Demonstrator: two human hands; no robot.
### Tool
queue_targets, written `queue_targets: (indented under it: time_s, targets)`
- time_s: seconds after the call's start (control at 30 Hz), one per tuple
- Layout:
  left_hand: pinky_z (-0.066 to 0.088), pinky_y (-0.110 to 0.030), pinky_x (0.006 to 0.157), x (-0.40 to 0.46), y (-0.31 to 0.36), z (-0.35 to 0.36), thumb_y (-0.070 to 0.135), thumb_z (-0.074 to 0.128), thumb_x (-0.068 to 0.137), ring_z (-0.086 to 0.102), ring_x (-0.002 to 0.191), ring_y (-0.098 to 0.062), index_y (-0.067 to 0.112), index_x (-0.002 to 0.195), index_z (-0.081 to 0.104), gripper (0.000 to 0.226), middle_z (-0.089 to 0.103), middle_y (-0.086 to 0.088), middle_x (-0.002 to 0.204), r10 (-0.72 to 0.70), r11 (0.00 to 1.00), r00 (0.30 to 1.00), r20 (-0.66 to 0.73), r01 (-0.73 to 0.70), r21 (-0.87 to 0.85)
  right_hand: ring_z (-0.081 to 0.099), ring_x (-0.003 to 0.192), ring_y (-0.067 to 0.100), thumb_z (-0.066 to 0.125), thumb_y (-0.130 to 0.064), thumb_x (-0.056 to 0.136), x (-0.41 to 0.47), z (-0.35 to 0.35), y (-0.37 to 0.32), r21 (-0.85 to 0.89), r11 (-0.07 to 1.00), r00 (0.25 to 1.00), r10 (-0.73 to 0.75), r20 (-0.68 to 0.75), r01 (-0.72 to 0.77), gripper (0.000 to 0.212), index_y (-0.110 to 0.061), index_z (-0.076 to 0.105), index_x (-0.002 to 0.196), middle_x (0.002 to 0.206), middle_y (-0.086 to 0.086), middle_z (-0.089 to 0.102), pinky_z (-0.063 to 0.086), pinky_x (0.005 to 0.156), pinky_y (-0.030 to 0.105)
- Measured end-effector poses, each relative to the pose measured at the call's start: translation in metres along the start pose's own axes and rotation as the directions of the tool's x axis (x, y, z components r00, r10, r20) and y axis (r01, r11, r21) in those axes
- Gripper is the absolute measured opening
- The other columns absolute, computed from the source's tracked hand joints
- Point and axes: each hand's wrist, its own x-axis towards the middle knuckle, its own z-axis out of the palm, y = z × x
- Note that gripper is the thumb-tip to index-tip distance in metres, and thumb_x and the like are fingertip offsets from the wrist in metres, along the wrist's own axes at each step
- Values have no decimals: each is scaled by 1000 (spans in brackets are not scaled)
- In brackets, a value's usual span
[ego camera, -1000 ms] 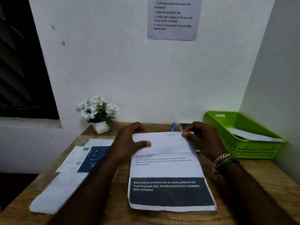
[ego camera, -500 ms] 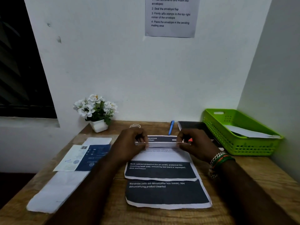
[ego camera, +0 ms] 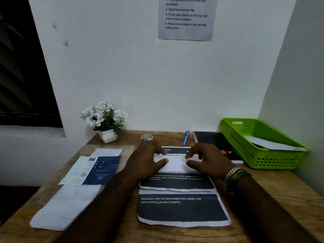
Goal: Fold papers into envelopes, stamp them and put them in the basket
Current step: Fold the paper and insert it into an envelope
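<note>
A printed paper [ego camera: 176, 164] lies at the middle of the wooden desk, its upper part folded over so a white panel faces up. My left hand [ego camera: 149, 160] and my right hand [ego camera: 207, 162] both press on that white panel, thumbs and fingertips on it. Below it lies another printed sheet [ego camera: 182, 210] with dark bands. Long white envelopes [ego camera: 66, 207] lie to the left, and a blue and white sheet [ego camera: 94, 170] rests on their far end. The green basket [ego camera: 259, 155] stands at the right with a white envelope [ego camera: 270, 144] inside.
A small roll [ego camera: 147, 138], a blue pen [ego camera: 185, 138] and a black notebook [ego camera: 215, 144] lie behind the papers. A white flower pot [ego camera: 105, 123] stands at the back left. An instruction sheet [ego camera: 186, 18] hangs on the wall. Walls close the back and right.
The folded edge that both hands held pinched above the sheet now lies flat, and the hands press on it. The camera view has shifted slightly.
</note>
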Motion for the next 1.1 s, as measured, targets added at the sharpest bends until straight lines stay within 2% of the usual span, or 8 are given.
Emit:
queue_targets:
  time_s: [0.07,0.17,0.33,0.57,0.63,0.73,0.97,1.1]
  targets:
    - [49,-34,100,0,3,4,44,76,89,54,112,-5,34,116,68,31,61,14,118,6,1000,999,34,-7,28,58,90,-3,67,-52,83,1,15,-5,-57,997,998,-52,40,54,25,-38,70,104,107,-18,67,48,82,25]
    - [48,-36,100,2,5,9,42,72,92,53,118,-11,25,125,66,38,57,8,124,11,996,993,118,-21,84,56,118,7,62,-41,94,5,30,-18,-78,985,981,-142,133,153,32,-31,69,123,128,-11,65,43,104,27]
    - [49,-40,100,3,7,9,42,68,95,54,117,-16,19,126,66,39,56,3,122,-1,990,987,162,-21,137,55,125,17,55,-33,100,9,40,-25,-137,978,969,-130,209,160,36,-20,64,133,136,0,63,44,107,35]
    - [51,-39,97,2,21,7,52,66,89,56,117,-21,19,119,65,45,58,-4,125,-140,951,986,90,109,289,51,130,17,59,-41,96,8,42,-18,-133,986,979,-78,187,104,48,-17,60,137,141,1,59,40,111,30]
    - [49,-38,97,1,28,12,51,61,92,54,119,-24,16,114,67,42,55,-7,128,-83,935,991,108,40,352,52,129,17,60,-41,95,9,42,-18,-130,986,980,-76,183,101,47,-17,62,136,139,1,60,40,111,31]
    - [47,-37,98,-1,36,21,38,58,98,52,120,-24,12,117,64,33,51,-7,132,-32,968,980,197,-19,249,56,122,17,59,-39,92,10,43,-20,-109,988,977,-89,192,111,41,-21,66,128,130,-1,65,45,107,35]
    - [51,-40,97,0,28,15,44,60,95,55,117,-23,14,112,68,35,53,-5,128,-122,953,985,120,82,291,55,128,17,62,-41,95,10,43,-15,-110,993,985,-24,173,44,46,-17,63,134,137,0,62,41,110,31]
    - [48,-33,96,-1,30,9,47,64,90,54,120,-22,18,108,63,34,57,-5,123,-205,945,974,93,172,277,67,97,19,62,-39,94,11,32,-7,-132,988,985,101,143,-82,27,-15,74,96,100,4,74,53,89,36]
